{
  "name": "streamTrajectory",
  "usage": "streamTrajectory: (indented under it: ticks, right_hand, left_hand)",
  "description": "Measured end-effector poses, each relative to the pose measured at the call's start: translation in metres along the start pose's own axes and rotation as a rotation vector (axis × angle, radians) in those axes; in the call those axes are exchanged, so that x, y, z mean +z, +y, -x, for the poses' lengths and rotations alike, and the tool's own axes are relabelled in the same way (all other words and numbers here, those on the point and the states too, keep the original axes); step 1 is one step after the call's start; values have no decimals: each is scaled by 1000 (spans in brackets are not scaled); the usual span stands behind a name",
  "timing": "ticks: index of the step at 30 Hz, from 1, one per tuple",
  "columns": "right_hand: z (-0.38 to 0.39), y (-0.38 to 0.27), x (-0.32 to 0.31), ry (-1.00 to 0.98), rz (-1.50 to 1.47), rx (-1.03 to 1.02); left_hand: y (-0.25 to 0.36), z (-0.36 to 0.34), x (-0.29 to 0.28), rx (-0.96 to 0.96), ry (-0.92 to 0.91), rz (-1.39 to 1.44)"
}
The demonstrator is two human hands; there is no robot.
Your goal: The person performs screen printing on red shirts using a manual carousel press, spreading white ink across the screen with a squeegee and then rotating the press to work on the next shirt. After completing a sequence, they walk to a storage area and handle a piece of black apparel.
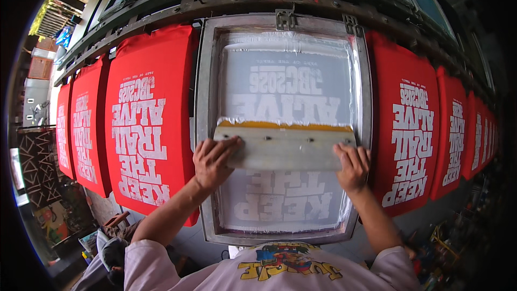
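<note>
My left hand (214, 160) grips the left end of a long squeegee (284, 151), which has a pale handle and a yellow blade (301, 127). My right hand (351, 167) holds its right end, fingertips on the pale face. The squeegee lies crosswise about midway along a printing screen (280, 54) in a grey metal frame (209, 215). Pale lettering shows through the mesh above and below the squeegee, and white ink lines the inner edges and the blade. The squeegee hides the middle of the design.
Red fabric pieces with white printed lettering lie on platens either side, the nearest at left (180, 75) and right (379, 70). A metal rail with clamps (285, 19) runs behind. Tools and assorted items (439, 248) crowd the lower right, and more clutter (48, 221) stands at the left.
</note>
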State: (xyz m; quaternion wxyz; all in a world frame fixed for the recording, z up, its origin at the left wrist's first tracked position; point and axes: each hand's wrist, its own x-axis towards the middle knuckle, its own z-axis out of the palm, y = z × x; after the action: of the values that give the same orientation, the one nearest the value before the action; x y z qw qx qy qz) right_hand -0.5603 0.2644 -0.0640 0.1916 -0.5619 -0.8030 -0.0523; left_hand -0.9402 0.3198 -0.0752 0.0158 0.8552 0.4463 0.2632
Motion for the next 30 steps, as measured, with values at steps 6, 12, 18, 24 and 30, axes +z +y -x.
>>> streamTrajectory:
  ticks: [6,12,18,24,30]
  right_hand:
    - [-148,82,42,35,-16,-9]
    - [-287,127,-4,-453,-47,153]
    - [-183,63,-83,-382,-152,94]
    - [66,-60,-105,-157,-167,-85]
    - [199,-129,-106,-45,-84,52]
  left_hand:
    - [-87,-148,45,131,41,-126]
    - [-135,-280,11,-152,-527,-67]
    - [-53,-192,-64,-150,-451,-14]
    - [67,73,-102,-30,-228,87]
    - [139,193,-103,-97,-196,103]
